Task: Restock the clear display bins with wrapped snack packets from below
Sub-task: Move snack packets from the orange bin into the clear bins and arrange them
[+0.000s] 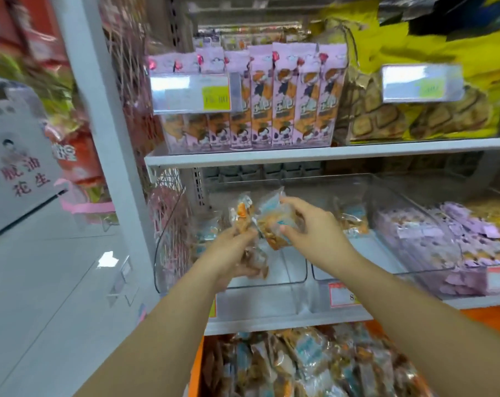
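My left hand grips a bunch of wrapped snack packets above the left clear display bin. My right hand pinches one wrapped snack packet with blue and orange print, held just right of the left hand's bunch. Both hands hover over the bin's front half. A second clear bin beside it holds a few packets at its back. Below the shelf lies a heap of the same wrapped packets.
A bin of purple-wrapped snacks stands to the right. The upper shelf carries pink snack boxes and yellow biscuit bags. A white upright post borders the left side, with floor beyond it.
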Tool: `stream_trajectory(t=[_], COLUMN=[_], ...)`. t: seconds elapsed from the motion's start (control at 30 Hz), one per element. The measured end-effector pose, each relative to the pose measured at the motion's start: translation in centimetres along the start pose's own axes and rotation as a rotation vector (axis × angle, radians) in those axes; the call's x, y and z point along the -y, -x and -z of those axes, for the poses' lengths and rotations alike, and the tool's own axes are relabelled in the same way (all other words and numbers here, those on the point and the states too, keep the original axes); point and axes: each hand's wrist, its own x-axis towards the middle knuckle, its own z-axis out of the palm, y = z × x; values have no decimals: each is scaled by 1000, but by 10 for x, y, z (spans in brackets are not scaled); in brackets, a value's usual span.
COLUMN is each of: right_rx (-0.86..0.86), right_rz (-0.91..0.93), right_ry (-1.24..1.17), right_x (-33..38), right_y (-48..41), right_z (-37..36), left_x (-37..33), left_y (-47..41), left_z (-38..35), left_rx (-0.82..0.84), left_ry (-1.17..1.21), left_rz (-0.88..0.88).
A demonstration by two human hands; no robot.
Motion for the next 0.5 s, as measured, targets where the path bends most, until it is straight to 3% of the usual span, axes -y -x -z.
stream_trajectory(t=[0.17, 0.3, 0.5], right_rx=[55, -14, -234], right_rz=[-8, -13, -11], right_ry=[130, 212, -44], right_x=[-10, -16, -19], right_y=[-30, -35, -24], right_z=[-15, -21, -14], left_x=[11, 11, 0], left_y=[-39, -57, -50], left_z=[-3, -1, 14], left_rx=[41, 70, 137], left_ry=[38, 87, 37], left_rz=[200, 255, 228])
